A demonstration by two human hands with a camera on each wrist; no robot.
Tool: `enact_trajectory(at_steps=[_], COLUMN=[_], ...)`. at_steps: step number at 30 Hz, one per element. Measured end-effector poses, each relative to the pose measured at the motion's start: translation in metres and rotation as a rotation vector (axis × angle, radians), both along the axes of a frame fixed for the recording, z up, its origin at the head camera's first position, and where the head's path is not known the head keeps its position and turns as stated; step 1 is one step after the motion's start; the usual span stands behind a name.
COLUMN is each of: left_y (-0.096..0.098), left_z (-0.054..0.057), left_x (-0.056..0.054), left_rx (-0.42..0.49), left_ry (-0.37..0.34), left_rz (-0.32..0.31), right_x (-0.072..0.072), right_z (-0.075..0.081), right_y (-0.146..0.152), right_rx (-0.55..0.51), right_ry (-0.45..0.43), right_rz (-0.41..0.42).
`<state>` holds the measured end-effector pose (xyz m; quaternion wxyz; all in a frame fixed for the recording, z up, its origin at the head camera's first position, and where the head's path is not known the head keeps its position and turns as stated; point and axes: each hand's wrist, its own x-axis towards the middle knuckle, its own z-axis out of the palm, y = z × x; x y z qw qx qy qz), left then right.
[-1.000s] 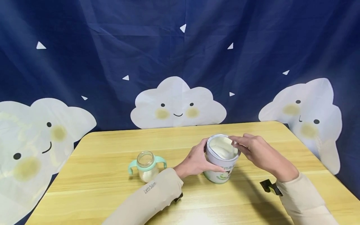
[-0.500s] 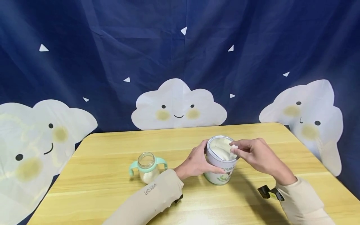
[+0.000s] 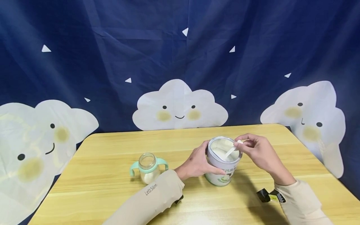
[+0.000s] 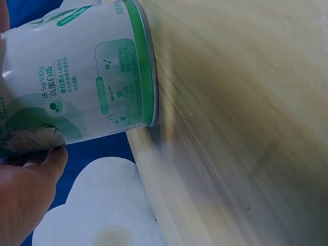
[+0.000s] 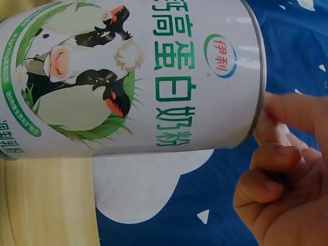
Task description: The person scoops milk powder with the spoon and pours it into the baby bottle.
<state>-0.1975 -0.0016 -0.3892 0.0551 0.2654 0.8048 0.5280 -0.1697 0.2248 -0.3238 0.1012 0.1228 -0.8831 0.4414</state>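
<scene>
A white and green milk powder can (image 3: 222, 170) stands on the table with its top uncovered and pale powder inside. My left hand (image 3: 198, 161) grips it round the side, thumb across the front. In the left wrist view part of the left hand (image 4: 31, 189) lies against the can (image 4: 77, 77). Between thumb and fingers my right hand (image 3: 258, 153) pinches the handle of a white scoop (image 3: 231, 151), which slants down into the can; its lower end is hidden. The right wrist view has the right hand (image 5: 292, 174) at the rim of the can (image 5: 215, 102), several fingers curled.
A clear baby bottle (image 3: 147, 168) with mint-green handles stands uncapped to the left of the can, pale contents at its bottom, partly behind the left sleeve. The wooden table (image 3: 112, 147) ends at a dark blue cloth (image 3: 157, 47) printed with clouds.
My right hand has shifted its hold on the scoop, whose handle now shows, tilted towards the can's right rim. The left hand and can have hardly moved.
</scene>
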Motion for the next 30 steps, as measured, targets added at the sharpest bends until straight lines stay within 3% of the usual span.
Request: enact_trajectory(at_steps=[5, 15, 23, 30], left_y=[0.001, 0.001, 0.001, 0.002], left_z=[0.0, 0.0, 0.001, 0.001], left_x=[0.0, 0.0, -0.001, 0.0], left_rx=[-0.003, -0.007, -0.014, -0.026], left_ry=[0.005, -0.008, -0.003, -0.002], left_rz=[0.004, 0.01, 0.011, 0.019], right_x=[-0.003, -0.005, -0.006, -0.008], right_z=[0.001, 0.001, -0.004, -0.001], right_y=[0.008, 0.024, 0.028, 0.03], right_rx=[-0.021, -0.169, -0.071, -0.126], right_ry=[-0.035, -0.107, -0.091, -0.108], right_rz=[-0.08, -0.134, -0.165, -0.163])
